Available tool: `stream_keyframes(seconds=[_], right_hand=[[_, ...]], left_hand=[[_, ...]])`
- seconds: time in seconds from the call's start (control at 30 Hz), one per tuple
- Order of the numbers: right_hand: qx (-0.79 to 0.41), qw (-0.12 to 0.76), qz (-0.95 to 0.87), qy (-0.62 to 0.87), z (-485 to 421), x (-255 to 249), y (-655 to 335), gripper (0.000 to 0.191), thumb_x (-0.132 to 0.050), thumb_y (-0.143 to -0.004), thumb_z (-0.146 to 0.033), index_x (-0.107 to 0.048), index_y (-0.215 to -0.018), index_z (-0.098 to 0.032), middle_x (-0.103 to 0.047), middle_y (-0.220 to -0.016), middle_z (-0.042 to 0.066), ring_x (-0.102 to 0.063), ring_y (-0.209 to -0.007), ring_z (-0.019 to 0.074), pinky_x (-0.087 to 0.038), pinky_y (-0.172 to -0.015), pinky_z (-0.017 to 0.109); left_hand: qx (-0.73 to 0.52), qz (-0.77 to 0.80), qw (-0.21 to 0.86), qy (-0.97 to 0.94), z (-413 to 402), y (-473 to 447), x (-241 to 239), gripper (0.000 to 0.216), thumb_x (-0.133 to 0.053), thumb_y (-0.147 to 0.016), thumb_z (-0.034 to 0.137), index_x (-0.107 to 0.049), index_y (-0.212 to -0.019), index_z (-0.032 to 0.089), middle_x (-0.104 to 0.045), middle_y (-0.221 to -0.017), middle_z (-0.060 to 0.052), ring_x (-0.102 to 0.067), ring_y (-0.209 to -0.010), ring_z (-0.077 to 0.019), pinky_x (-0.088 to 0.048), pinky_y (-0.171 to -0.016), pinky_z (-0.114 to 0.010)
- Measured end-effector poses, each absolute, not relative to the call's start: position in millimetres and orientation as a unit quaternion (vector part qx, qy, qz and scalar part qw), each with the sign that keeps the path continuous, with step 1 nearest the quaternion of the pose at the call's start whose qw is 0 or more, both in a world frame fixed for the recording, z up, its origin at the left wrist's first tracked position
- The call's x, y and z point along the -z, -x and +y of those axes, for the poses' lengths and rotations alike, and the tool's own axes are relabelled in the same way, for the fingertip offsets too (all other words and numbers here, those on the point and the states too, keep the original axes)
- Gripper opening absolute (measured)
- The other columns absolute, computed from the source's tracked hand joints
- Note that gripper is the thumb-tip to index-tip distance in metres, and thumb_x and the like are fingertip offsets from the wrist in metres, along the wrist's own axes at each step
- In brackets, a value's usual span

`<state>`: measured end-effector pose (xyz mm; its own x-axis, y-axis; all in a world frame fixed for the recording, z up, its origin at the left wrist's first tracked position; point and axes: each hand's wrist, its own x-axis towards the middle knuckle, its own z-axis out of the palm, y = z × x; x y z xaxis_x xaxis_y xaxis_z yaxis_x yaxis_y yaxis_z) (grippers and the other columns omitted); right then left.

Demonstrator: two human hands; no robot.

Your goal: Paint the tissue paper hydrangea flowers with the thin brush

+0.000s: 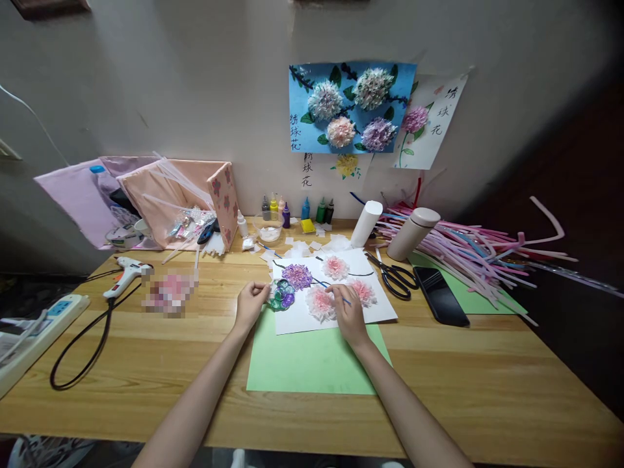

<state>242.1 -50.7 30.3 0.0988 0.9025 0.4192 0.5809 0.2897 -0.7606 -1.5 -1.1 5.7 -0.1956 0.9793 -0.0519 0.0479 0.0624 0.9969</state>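
Note:
My left hand point(251, 304) grips the edge of a small paint palette point(281, 294) with green and purple paint, held over the left edge of the white paper point(292, 325). In my right hand point(348, 312) is a thin blue paintbrush point(320, 283), its tip pointing left toward the purple flower point(297, 277). Pink-and-white paper flowers point(322, 303) sit on the sheet around the right hand, one above at the top point(336, 267). Dark painted stems run across the sheet. Beneath lies a green sheet point(312, 364).
Black scissors point(397, 279) and a phone point(441, 296) lie to the right, near two bottles point(413, 234) and a heap of pipe cleaners point(478, 253). A glue gun point(124, 276) and power strip point(43, 338) are at left. Paint bottles point(305, 208) and a clear bowl point(268, 227) stand behind.

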Motion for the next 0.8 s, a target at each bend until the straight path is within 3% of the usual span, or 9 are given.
stream_keyframes(seconds=[0.43, 0.8], right_hand=[[-0.167, 0.493, -0.638, 0.568, -51.2, -28.7, -243.2, 0.032, -0.03, -0.097, -0.033, -0.056, -0.083, -0.023, -0.062, -0.083, 0.003, -0.053, -0.086, 0.0211, -0.04, -0.08, 0.036], [-0.171, 0.525, -0.622, 0.556, -48.8, -27.5, -244.1, 0.028, -0.032, -0.096, -0.032, -0.059, -0.092, -0.023, -0.062, -0.09, 0.005, -0.055, -0.092, 0.02, -0.043, -0.083, 0.036]], left_hand=[[-0.521, 0.572, 0.449, -0.446, 1.0, 3.5, -1.5, 0.041, -0.076, -0.057, 0.051, -0.062, -0.071, 0.015, -0.067, -0.062, -0.003, -0.062, -0.056, -0.0159, -0.047, -0.056, -0.025], [-0.526, 0.578, 0.462, -0.419, 3.7, 9.5, -7.4, 0.043, -0.078, -0.055, 0.051, -0.061, -0.071, 0.015, -0.066, -0.062, -0.002, -0.062, -0.055, -0.0156, -0.048, -0.052, -0.024]])
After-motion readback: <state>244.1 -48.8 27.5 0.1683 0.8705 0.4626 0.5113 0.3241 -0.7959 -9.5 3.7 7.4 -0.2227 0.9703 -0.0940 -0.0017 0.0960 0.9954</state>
